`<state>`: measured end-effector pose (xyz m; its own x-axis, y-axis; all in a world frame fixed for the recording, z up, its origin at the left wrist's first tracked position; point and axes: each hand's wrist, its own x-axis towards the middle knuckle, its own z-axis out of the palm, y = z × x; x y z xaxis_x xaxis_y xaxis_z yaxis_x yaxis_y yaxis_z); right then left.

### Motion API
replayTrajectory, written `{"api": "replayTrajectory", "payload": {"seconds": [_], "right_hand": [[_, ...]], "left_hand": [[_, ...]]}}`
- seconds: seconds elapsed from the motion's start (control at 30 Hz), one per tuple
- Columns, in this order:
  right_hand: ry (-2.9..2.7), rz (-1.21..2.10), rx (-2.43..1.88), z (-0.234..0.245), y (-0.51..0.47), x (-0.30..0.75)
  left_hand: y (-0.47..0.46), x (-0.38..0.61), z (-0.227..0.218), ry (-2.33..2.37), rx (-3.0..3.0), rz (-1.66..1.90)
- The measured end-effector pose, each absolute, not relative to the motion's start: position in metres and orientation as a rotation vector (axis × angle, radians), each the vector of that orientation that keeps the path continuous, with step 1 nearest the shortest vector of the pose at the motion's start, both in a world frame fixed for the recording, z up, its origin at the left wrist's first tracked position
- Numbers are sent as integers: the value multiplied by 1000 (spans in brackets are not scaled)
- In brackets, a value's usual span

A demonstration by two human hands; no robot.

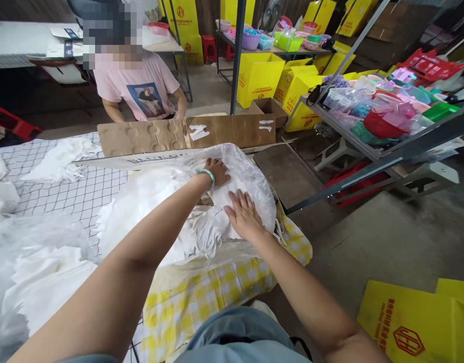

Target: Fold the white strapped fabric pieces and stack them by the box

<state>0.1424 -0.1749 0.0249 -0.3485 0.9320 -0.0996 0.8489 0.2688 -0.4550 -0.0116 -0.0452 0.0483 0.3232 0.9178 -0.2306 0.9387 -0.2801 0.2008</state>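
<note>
A clear plastic bag (250, 176) stuffed with white pieces lies on the table's right end, over a yellow checked cloth (217, 292). My left hand (217, 171), with a green bangle on the wrist, rests on top of the bag, fingers curled against the plastic. My right hand (242, 213) lies flat on the bag's near side, fingers stretched out. White strips (207, 234) spill from under the bag between my arms.
A person in a pink shirt (135, 85) sits across the table behind a cardboard sheet (186, 133). More white pieces (61, 161) lie on a grid-patterned cloth at left. Yellow boxes (258, 75) and a rack of coloured plastic ware (383, 108) stand at right.
</note>
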Motion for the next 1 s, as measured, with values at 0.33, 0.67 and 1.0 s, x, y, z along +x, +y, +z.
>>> {"api": "replayTrajectory", "payload": {"seconds": [0.33, 0.67, 1.0], "right_hand": [[-2811, 208, -965, 17, -198, 158], [-2420, 443, -1257, 18, -173, 146], [-2571, 308, -1364, 2, -198, 120]], "left_hand": [[-183, -72, 28, 1564, 2435, 853], [-213, -91, 29, 1195, 2502, 348], [-170, -89, 64, 1957, 2139, 965]]}}
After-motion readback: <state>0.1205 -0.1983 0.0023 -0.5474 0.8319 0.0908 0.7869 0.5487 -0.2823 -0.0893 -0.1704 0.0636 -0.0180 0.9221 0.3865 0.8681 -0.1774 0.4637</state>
